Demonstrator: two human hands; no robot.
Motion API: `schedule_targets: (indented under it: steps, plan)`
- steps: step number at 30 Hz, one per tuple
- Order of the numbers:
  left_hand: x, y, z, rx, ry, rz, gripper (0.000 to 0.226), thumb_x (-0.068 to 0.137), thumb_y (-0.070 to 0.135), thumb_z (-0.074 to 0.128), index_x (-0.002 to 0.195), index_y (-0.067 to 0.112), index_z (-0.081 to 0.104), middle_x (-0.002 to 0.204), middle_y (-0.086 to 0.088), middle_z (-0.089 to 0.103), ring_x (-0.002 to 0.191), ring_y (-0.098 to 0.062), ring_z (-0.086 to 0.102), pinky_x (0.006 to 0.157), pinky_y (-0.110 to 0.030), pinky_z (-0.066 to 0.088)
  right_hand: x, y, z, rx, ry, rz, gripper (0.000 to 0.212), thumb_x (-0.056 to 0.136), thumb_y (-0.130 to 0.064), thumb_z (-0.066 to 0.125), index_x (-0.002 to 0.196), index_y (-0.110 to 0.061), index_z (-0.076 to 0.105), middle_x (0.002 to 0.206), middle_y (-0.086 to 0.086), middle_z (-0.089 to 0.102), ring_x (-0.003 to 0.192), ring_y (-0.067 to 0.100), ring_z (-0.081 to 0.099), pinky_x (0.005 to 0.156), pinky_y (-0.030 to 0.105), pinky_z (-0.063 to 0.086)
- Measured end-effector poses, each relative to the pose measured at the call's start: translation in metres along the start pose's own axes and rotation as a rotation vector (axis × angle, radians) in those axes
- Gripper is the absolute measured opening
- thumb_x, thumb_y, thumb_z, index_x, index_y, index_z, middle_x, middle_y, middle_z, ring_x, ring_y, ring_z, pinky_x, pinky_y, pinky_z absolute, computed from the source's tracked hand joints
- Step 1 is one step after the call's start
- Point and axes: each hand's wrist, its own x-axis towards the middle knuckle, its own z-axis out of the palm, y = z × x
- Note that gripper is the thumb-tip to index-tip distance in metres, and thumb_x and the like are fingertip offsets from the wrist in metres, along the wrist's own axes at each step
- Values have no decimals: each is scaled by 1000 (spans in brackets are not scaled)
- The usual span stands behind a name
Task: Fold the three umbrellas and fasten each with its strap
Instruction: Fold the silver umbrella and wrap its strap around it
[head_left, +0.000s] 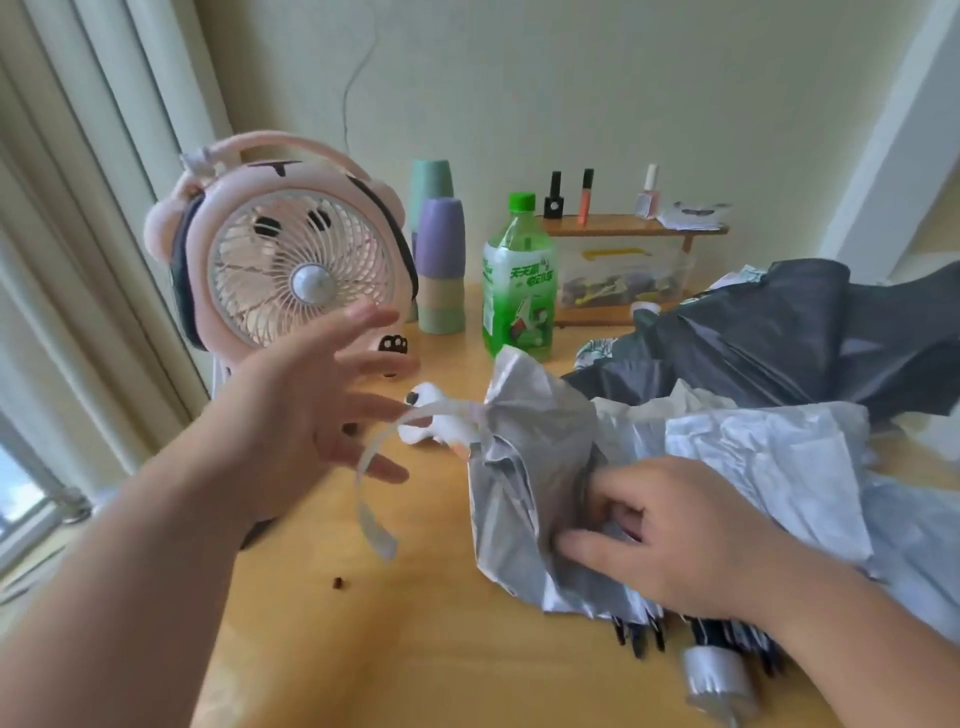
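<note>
A silver-grey umbrella (535, 447) lies partly bundled on the wooden table (426, 649). My right hand (670, 535) presses and grips its crumpled canopy near the middle. Its loose strap (371, 499) hangs off the left end, close to a white handle (441, 421). My left hand (311, 410) hovers beside the strap with fingers spread, the strap brushing its fingertips. A dark grey umbrella (789, 338) lies unfolded behind. A pale crumpled canopy (769, 457) spreads at the right. A silver cap and dark rib tips (711, 670) show under my right wrist.
A pink desk fan (296, 260) stands at the back left, stacked cups (441, 260) and a green bottle (519, 280) beside it. A small wooden shelf (634, 228) holds nail polish bottles. Curtains hang at the left.
</note>
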Motion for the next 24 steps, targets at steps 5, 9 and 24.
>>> schedule_targets:
  steps: [5, 9, 24]
  plan:
    - [0, 21, 26, 626, -215, 70, 73, 56, 69, 80, 124, 55, 61, 116, 16, 71, 88, -15, 75, 67, -35, 59, 2, -8, 6, -96, -3, 1, 48, 62, -88, 53, 71, -42, 46, 79, -27, 57, 69, 6, 53, 52, 23, 29]
    - [2, 3, 32, 835, -247, 60, 18, 86, 31, 79, 93, 16, 71, 80, -6, 76, 69, -23, 74, 70, -43, 63, 2, -2, 6, -107, 24, -9, 48, 64, -84, 59, 79, -39, 48, 72, -10, 51, 79, 7, 52, 60, 26, 43]
    - [13, -53, -6, 80, -278, 155, 36, 87, 35, 68, 60, 16, 52, 53, -10, 42, 45, -17, 34, 46, -36, 18, 6, 3, -2, -15, -220, 157, 68, 48, -92, 66, 106, -58, 54, 99, -20, 56, 80, 8, 56, 65, 29, 49]
